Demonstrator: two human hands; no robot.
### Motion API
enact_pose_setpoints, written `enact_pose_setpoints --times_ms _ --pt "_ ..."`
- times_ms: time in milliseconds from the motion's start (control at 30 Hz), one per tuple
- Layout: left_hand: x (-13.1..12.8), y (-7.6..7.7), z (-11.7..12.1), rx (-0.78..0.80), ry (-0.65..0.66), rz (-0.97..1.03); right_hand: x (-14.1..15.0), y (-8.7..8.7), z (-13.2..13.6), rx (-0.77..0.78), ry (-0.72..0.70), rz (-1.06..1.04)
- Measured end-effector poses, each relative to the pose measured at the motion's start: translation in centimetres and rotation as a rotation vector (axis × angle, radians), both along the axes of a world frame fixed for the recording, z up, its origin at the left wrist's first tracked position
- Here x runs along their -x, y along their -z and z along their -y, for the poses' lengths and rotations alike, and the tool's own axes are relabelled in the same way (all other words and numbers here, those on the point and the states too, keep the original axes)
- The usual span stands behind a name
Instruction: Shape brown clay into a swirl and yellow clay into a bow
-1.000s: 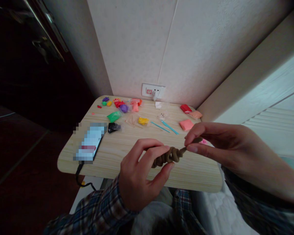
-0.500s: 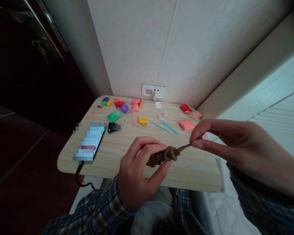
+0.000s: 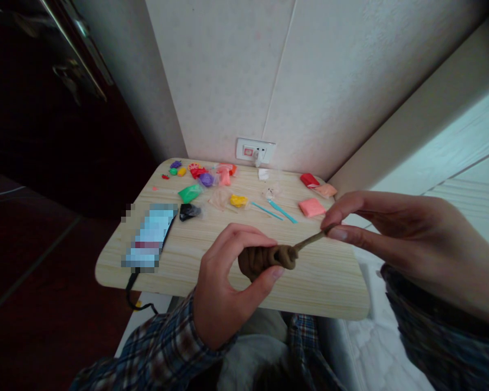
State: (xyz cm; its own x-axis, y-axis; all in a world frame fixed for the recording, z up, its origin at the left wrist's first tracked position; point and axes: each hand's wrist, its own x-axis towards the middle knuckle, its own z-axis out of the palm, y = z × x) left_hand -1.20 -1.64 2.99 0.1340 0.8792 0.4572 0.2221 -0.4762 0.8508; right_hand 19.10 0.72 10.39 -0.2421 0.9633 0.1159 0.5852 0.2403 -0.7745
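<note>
- Both hands are busy with one soft, brown coil, which looks like modelling clay.
- Left hand is gripping the body of this coil, with the fingers on its upper side and the thumb on its lower side.
- Right hand is pinching, between thumb and finger, the end of a thin strand, which comes out straight from the coil and slopes upward to this hand.
- As landmark I take the yellow lump, which lies on the table; the coil is held in the air on the near side of it, slightly to its right.
- To the right of the yellow lump, quite near, there are a thin blue stick and a wider blue tool.
- Farther to its right lies a pink packet, and behind this one a red packet.
- To the left of the yellow lump are a green packet and a black packet.
- Well to its left, toward the near side, lies a device, whose screen is blurred.
- Behind the yellow lump, on the wall, is a socket.
</note>
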Motion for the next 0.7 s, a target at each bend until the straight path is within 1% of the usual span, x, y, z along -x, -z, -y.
enact_pose_setpoints --times_ms 67,133,267,367,467,600,700 --pt "0.07 0.01 -0.08 0.070 0.047 0.057 -0.10 -0.03 0.05 -0.013 -0.002 0.007" --pt "0.17 0.04 -0.17 0.164 0.112 0.125 -0.13 -0.06 0.05 -0.032 -0.042 -0.011" --pt "0.35 0.03 -0.28 0.476 0.315 0.326 -0.06 -0.22 0.19 -0.096 -0.135 -0.017" --pt "0.38 -0.09 -0.29 0.663 0.444 0.480 -0.10 -0.29 0.46 -0.155 -0.114 0.017" --pt "0.34 -0.20 -0.28 0.762 0.505 0.564 -0.31 -0.20 0.62 -0.187 -0.105 0.029" --pt "0.37 -0.18 -0.29 0.897 0.557 0.639 -0.67 -0.02 0.56 -0.271 -0.187 0.073" --pt "0.45 -0.04 -0.31 0.965 0.581 0.664 -0.92 0.00 0.59 -0.319 -0.243 0.134"
